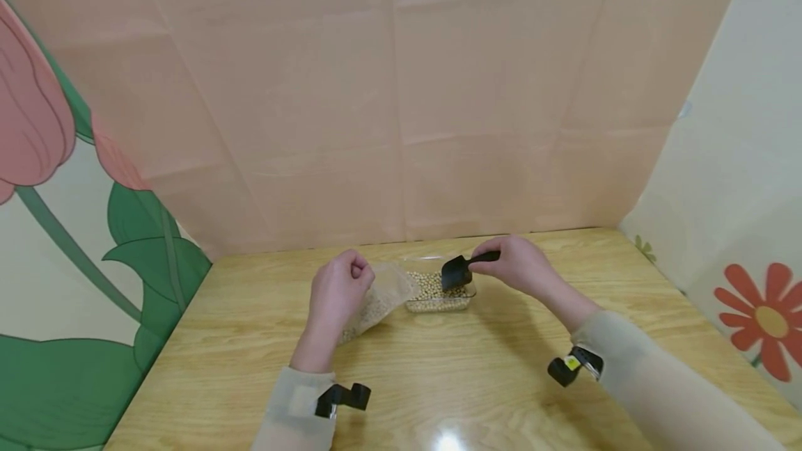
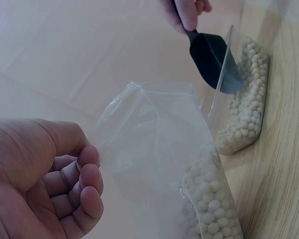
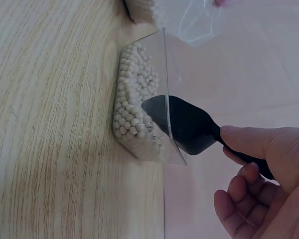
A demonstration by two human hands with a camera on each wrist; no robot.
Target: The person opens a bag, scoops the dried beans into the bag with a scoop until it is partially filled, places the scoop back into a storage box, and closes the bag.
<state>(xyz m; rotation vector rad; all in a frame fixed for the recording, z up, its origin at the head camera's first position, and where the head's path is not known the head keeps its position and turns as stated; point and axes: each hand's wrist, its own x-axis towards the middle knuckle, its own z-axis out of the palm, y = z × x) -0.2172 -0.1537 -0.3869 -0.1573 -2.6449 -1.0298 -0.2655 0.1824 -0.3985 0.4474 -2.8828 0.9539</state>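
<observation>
My right hand [image 1: 515,264] grips the handle of a black scoop [image 1: 455,274]. Its blade dips into a clear plastic box [image 3: 165,64] and meets the pale round beads [image 3: 134,92] inside. To the left, my left hand [image 1: 338,287] pinches the edge of a clear plastic bag [image 2: 149,124] between thumb and curled fingers. The bag leans towards the box, and more of the same beads [image 2: 209,199] lie in its lower part. In the left wrist view the bag's top corner stands beside the box wall.
Box and bag stand on a wood-grain table [image 1: 432,374]. A pinkish sheet [image 1: 401,103] hangs behind the table's back edge. Walls with painted flowers [image 1: 771,320] rise on both sides. Each sleeve carries a black wrist camera [image 1: 566,369].
</observation>
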